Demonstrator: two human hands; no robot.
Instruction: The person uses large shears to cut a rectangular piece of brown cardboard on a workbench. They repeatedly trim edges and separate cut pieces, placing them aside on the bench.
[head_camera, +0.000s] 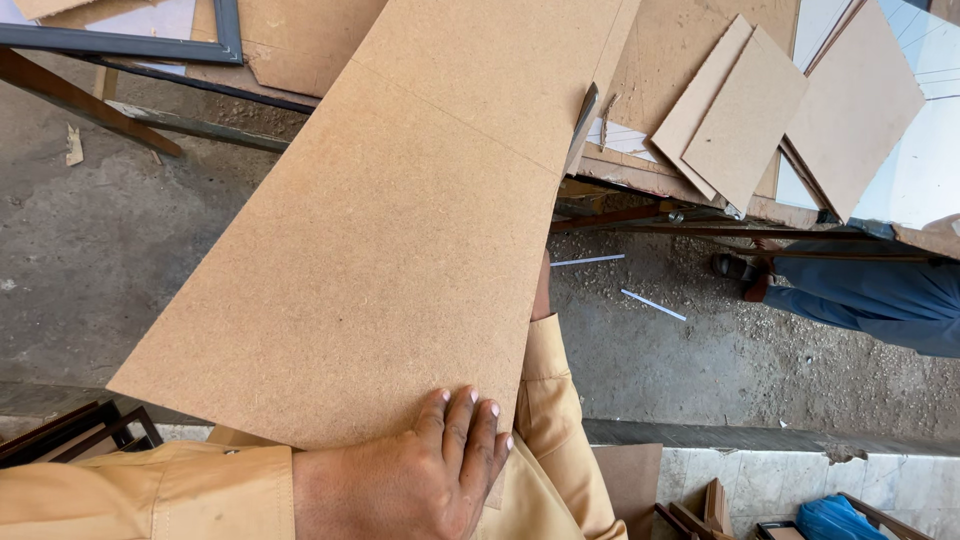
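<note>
Fibreboard sheet (370, 240) lies under the left hand (420, 480), fingers flat and together on its near edge; keep that pressure steady, while the right hand's grip beyond stays hidden.

A rough carpentry or framing workshop is showing here: cut fibreboard sheets (745, 110) are lying stacked on a worn bench (640, 170), an empty dark picture frame (130, 40) is resting nearby, wood strips (80, 100) are leaning about, and sawdust and offcuts are littering the concrete floor (90, 250).
</note>
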